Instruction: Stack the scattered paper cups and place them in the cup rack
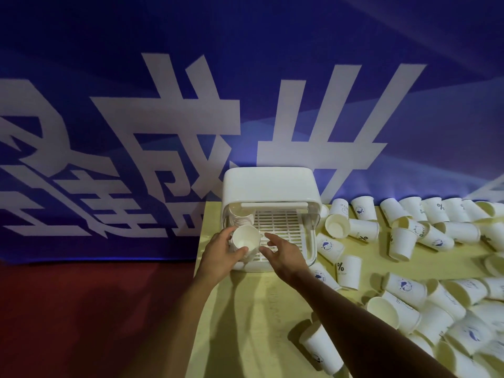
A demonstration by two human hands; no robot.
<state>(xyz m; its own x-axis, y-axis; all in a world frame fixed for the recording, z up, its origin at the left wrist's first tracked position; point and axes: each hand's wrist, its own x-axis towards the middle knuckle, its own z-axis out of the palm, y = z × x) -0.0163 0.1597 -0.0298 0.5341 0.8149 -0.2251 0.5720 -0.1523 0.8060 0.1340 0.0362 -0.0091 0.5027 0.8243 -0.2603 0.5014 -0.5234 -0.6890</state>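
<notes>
A white cup rack [270, 184] with a slotted tray and a raised lid stands at the far left of the yellow table. My left hand [221, 253] grips a stack of white paper cups [245, 237] at the rack's front left, mouth facing me. Behind it, another stack of cups [240, 218] stands inside the rack's left side. My right hand [283, 255] hovers just right of the held stack, over the tray's front edge, fingers loosely spread and holding nothing. Several loose paper cups [349, 271] lie scattered to the right.
The yellow table [245, 323] ends at its left edge near my left arm, with red floor beyond. A blue banner with white characters [163, 118] hangs close behind the rack. Fallen cups [436, 317] crowd the table's right half; one cup [321, 347] lies near my right forearm.
</notes>
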